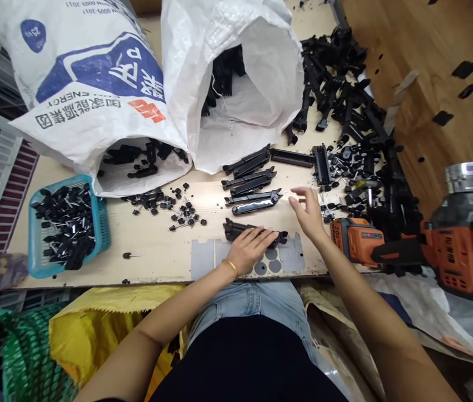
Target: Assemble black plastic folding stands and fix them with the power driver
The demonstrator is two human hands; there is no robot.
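My left hand (250, 247) lies flat, fingers together, pressing down on a long black plastic part (233, 228) at the near edge of the wooden table (157, 245). My right hand (309, 212) hovers just to its right, fingers loosely spread and curled, holding nothing that I can see. Just beyond it lie several more long black parts (253, 192) in a rough row. Small black screws and caps (178, 209) are scattered to the left of them.
Two open white woven sacks (94, 84) (236, 72) with black parts lie at the back. A blue basket (35, 240) of small black pieces stands at the left. A heap of black parts (345, 95) and an orange power drill (408, 245) are at the right.
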